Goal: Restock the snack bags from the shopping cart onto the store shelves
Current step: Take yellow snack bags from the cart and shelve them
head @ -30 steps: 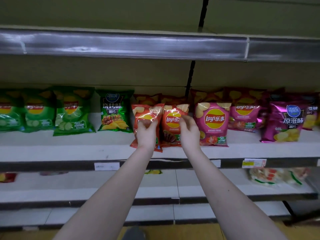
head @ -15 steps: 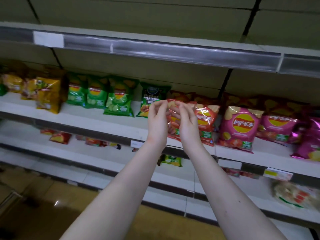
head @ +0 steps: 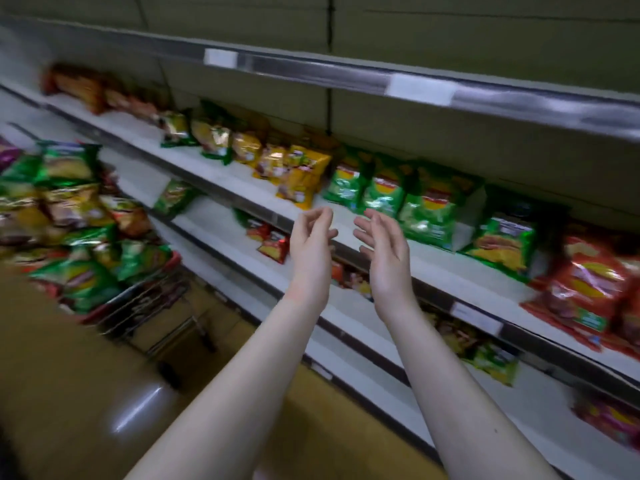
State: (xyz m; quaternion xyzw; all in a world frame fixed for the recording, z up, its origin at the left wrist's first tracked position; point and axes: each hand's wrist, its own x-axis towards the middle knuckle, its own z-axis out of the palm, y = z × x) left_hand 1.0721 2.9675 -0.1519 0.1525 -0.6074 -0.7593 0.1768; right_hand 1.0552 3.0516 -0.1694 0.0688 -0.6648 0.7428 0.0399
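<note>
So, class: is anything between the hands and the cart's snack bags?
Nothing visible. The left hand and right hand are empty; only open air separates them from the snack bags heaped in the cart.

We see a glossy yellow-brown floor (head: 69,375) lower left, w/ a bright light streak (head: 135,408) on it. Olive-green back panels (head: 450,46) up top, split by a dark vertical seam (head: 329,26). Two white paper labels (head: 420,87), well apart; text too blurred to read.

Bare shelf edge (head: 440,268) free, green bags (head: 427,211) behind, heaped shopping cart (head: 138,299) left
</note>
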